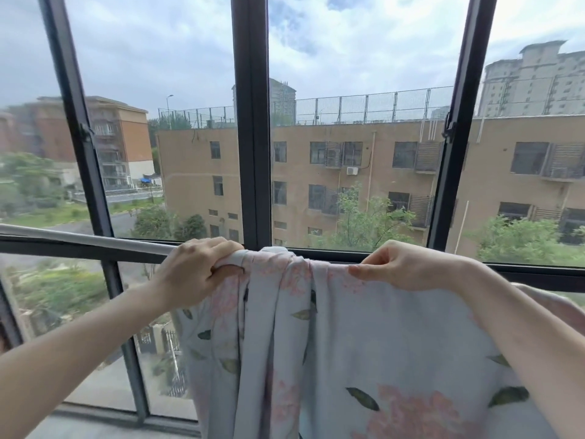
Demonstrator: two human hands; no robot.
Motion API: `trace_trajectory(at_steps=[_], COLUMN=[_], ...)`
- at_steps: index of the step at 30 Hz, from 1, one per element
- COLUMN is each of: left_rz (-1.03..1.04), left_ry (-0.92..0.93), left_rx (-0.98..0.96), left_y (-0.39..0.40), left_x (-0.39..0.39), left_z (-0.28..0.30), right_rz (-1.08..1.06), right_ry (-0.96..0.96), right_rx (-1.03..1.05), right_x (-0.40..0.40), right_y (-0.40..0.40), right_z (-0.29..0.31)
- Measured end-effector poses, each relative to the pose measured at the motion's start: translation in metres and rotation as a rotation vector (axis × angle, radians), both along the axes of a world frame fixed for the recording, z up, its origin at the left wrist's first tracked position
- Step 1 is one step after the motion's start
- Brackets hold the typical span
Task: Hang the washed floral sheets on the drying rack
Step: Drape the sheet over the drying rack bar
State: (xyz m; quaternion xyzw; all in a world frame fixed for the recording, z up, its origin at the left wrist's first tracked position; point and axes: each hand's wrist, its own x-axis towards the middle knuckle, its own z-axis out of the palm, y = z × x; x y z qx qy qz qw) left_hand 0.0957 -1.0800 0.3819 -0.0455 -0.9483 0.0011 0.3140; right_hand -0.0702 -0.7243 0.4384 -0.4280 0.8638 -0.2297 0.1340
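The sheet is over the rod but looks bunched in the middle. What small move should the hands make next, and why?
Probably slide the left hand leftward along the rod, drawing the floral sheet flat. The cloth is gathered in folds between it and the right hand, and bare rod remains on the left.

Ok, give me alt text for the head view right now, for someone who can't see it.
Two bare hands hold a pale floral sheet over a grey drying rail: the left hand grips its bunched edge on the rail, the right hand pinches the fabric further along. Behind is a dark-framed window looking onto tan apartment blocks, trees and cloudy sky.
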Motion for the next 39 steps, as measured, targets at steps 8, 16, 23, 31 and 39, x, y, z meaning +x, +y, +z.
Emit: trace_trajectory(at_steps=[8, 16, 23, 31, 39], left_rz=[-0.042, 0.345, 0.686, 0.858, 0.653], left_ry=[0.017, 0.115, 0.070, -0.299, -0.926], left_rx=[-0.043, -0.064, -0.141, -0.139, -0.030], left_y=[-0.013, -0.039, -0.042, -0.076, -0.087], left_x=[-0.021, -0.052, -0.115, -0.186, -0.207], left_z=[0.045, 0.184, 0.229, 0.111, 0.047], right_rz=[-0.084, -0.279, -0.403, -0.381, -0.373], right_ry=[-0.119, -0.211, -0.154, -0.086, -0.072], right_rx=[-0.071, -0.160, -0.205, -0.057, -0.003], right_x=[-0.011, -0.028, -0.047, -0.061, -0.068], right_y=[0.007, 0.015, 0.006, -0.002, -0.001], right_z=[0.002, 0.001, -0.003, -0.012, -0.014])
